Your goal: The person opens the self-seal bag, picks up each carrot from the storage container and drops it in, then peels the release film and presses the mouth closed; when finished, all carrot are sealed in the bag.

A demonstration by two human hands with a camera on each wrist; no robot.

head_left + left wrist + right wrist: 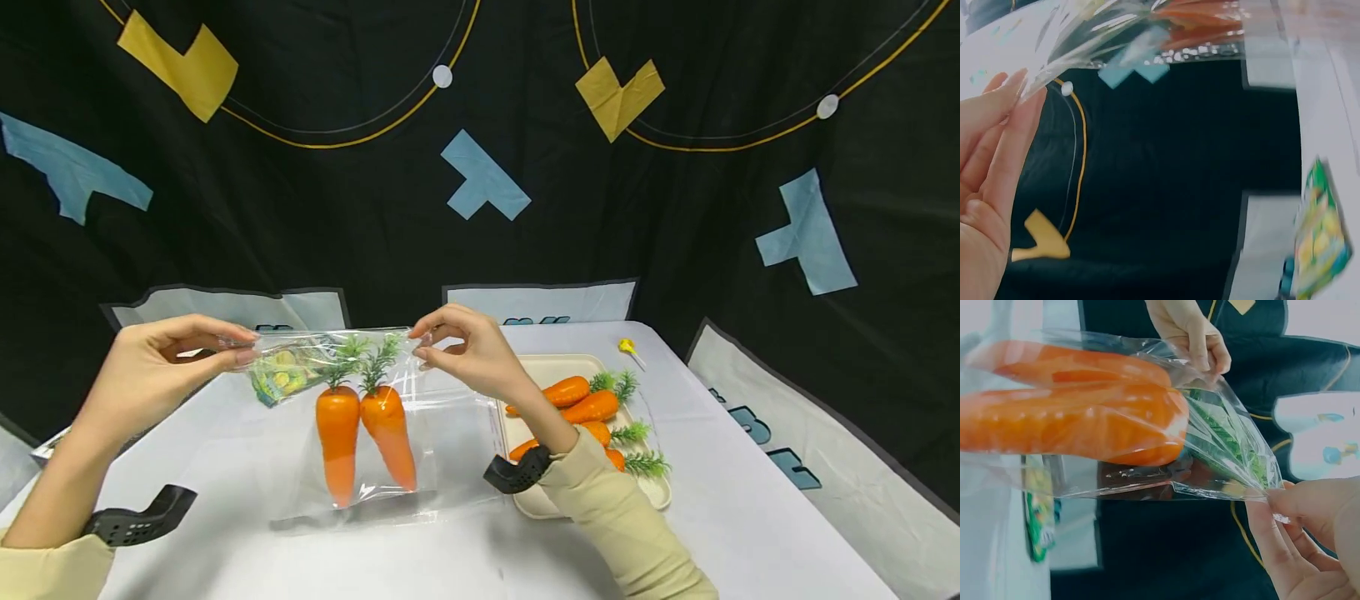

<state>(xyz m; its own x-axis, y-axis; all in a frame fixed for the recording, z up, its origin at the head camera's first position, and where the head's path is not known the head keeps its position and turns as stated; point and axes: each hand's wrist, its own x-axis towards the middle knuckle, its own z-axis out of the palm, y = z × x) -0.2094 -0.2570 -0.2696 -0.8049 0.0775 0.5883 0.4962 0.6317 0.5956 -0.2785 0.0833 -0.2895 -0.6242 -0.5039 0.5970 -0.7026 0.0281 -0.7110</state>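
Between both hands hangs a clear plastic bag (423, 442), upright. Inside it, side by side, are a left carrot (337, 433) and a right carrot (386, 429), orange tips down and green tops near the bag's upper edge. My left hand (161, 362) pinches the upper left corner between thumb and fingers. The upper right corner is pinched by my right hand (472, 354); the right wrist view shows its thumb and finger on the film (1216, 481). Behind the bag, a green and yellow packet (281, 379) is partly covered by the glossy plastic.
A cream tray (536, 504) holding several carrots (592, 407) stands to the right, partly hidden by my right forearm. Farther back lies a small yellow-headed item (627, 346) with a thin pale stem. A dark curtain (375, 233) rises behind the white table (390, 558).
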